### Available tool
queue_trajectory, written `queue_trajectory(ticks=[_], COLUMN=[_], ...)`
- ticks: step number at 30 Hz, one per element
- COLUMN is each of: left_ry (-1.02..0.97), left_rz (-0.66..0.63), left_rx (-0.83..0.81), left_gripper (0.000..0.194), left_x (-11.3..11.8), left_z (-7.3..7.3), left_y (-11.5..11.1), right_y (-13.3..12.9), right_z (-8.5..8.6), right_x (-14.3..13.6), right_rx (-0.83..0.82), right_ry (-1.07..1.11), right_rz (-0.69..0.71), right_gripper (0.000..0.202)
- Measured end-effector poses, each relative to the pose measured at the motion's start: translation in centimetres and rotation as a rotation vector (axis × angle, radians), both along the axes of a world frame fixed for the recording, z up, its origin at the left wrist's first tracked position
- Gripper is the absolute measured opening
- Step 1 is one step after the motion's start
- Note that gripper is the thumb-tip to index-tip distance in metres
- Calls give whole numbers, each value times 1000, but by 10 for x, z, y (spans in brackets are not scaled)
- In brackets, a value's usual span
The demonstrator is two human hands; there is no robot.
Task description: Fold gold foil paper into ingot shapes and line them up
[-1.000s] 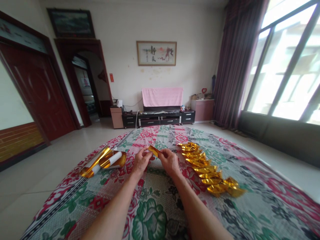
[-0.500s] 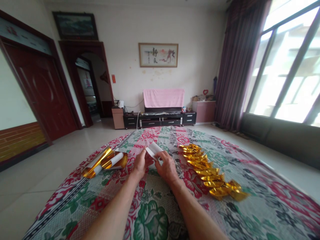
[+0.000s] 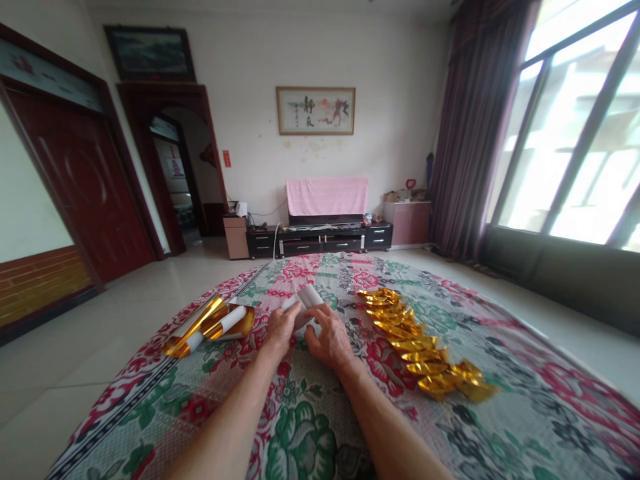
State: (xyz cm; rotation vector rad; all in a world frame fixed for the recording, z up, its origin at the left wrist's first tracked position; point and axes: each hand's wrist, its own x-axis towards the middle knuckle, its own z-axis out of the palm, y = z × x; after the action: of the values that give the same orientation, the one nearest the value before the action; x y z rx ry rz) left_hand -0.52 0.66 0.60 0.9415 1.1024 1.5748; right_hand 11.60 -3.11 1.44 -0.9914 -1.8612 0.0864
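Note:
Between my hands, above the flowered cloth, is a small sheet of paper point(image 3: 311, 296) with its white side up and crease lines across it. My left hand point(image 3: 281, 328) grips its left edge, thumb on top. My right hand point(image 3: 331, 337) has its fingers on the paper's right part, with the thumb curled below. To the left lie loose gold foil paper sheets point(image 3: 215, 321), curled so that white backs show. A row of folded gold paper ingots point(image 3: 407, 337) stretches along the right, the nearest ones overlapping.
A round surface under a flowered cloth point(image 3: 300, 433) fills the foreground. Beyond it, a low black cabinet point(image 3: 323, 241) stands by the wall with a pink cloth point(image 3: 327, 197) above it. Dark curtains point(image 3: 465, 133) and a window are at the right, a red door point(image 3: 85, 180) at the left.
My left thumb has moved right onto the paper's top. My right fingers have shifted slightly left along it, and the paper has turned a little. The foil sheets and ingots stay where they were.

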Motion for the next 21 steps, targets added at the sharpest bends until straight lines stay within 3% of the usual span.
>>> queue_trajectory(ticks=[6,11,21], left_ry=[148,236,273], left_rz=[76,84,26], left_rx=[7,26,-5], left_gripper=[27,27,18], left_x=[-2,-2,5], left_z=[-1,-1,10], left_y=[-1,-3,-12], right_y=[9,16,18], right_z=[-3,-9,-7], right_x=[3,6,7], right_rx=[55,-36,-20], right_ry=[219,235,282], right_rz=[-185,-206,-279], right_gripper=[21,26,23])
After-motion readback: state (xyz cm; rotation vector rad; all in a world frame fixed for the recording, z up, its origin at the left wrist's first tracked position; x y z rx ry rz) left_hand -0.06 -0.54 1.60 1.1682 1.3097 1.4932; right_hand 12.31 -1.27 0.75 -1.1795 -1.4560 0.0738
